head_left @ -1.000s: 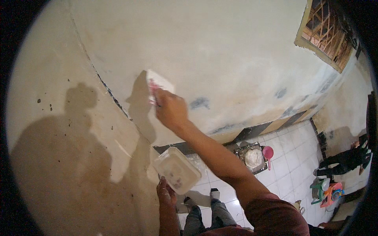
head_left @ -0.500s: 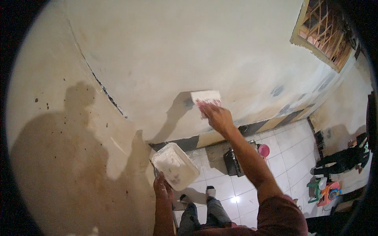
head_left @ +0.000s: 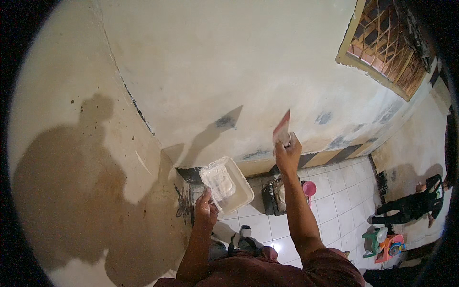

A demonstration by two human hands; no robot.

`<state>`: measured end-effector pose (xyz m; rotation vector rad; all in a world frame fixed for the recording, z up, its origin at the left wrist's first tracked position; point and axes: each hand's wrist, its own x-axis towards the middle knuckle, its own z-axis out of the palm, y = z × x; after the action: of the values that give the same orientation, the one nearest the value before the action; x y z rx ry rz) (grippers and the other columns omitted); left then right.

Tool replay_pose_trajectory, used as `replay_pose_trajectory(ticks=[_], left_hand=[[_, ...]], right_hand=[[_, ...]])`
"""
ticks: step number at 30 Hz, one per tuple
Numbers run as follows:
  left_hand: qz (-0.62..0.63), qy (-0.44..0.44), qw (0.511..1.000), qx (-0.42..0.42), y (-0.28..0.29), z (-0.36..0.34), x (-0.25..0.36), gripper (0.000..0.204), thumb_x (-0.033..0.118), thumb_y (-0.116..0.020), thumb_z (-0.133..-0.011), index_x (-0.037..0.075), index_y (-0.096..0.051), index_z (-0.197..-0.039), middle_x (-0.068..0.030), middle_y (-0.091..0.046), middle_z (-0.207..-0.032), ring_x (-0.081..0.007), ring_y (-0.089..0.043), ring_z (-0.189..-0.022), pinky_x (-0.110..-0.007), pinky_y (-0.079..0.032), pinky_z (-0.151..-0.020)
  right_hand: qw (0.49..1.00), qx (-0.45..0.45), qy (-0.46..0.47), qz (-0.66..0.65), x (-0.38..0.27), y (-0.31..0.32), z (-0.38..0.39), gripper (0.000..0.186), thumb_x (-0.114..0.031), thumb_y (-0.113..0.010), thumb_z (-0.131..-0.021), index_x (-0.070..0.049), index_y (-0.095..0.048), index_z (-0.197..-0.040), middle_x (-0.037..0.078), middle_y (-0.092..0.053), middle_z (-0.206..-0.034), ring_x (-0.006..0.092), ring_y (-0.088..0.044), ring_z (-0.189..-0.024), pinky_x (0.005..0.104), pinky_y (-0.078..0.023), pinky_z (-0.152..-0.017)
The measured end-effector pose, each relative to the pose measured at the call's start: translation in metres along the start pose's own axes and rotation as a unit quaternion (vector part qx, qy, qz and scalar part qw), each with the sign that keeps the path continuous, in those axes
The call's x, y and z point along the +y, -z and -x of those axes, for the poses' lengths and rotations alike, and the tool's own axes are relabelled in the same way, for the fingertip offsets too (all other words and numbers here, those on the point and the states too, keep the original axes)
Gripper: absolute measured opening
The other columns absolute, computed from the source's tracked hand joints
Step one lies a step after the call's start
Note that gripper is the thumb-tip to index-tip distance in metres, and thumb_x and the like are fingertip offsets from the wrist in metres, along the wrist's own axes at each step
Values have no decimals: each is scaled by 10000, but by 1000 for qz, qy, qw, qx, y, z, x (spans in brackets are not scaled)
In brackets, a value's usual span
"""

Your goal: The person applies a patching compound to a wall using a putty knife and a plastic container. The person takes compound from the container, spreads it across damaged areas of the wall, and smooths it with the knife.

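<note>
My left hand grips the near-left rim of a cream-white rectangular tub. White paste coats much of its inside. In my right hand is a wide putty knife, its pinkish-red and whitish blade turned nearly edge-on and pointing up. Before me is a pale, patchy wall, and the blade appears apart from it, though the gap is hard to judge. The knife's shadow falls on the wall to the left.
A dark box-like object and a pink dipper stand on the white tiled floor. At right, a person in dark clothes is near green and orange stools. A window with a lattice is at upper right.
The putty knife has come away from its flat position at the wall, moved right and turned edge-on. The tub has shifted up and right, tilting differently. The view has also shifted.
</note>
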<state>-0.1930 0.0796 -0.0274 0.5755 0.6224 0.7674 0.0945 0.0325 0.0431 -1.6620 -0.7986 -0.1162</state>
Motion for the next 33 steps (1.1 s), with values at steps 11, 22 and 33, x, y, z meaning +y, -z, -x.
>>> replay_pose_trajectory(ticks=[11, 22, 33], left_hand=[[45, -35, 997, 50, 42, 24, 13, 472, 311, -499, -961, -3, -436, -1307, -156, -567, -1213, -321, -572, -1077, -481, -510, -880], [55, -60, 992, 96, 85, 26, 34, 530, 304, -598, -912, -10, -425, -1303, -145, -559, -1187, -295, -593, -1048, -456, -538, -856], [65, -43, 994, 73, 80, 12, 35, 563, 284, -594, -916, 33, -368, -1365, -122, -542, -1220, -278, -569, -1099, -442, -525, -888]], right_hand=[[984, 77, 130, 100, -68, -106, -116, 148, -146, -600, -806, -13, -542, -832, 208, -549, -647, 376, -581, -628, 435, -454, -586], [946, -163, 254, 115, -129, -229, -10, 460, -99, -595, -798, -74, -520, -1250, 178, -644, -985, 369, -642, -822, 477, -536, -673], [843, -59, 423, 326, -61, -157, -109, 391, -103, -608, -788, -135, -530, -1170, 64, -584, -1000, 237, -629, -844, 367, -556, -644]])
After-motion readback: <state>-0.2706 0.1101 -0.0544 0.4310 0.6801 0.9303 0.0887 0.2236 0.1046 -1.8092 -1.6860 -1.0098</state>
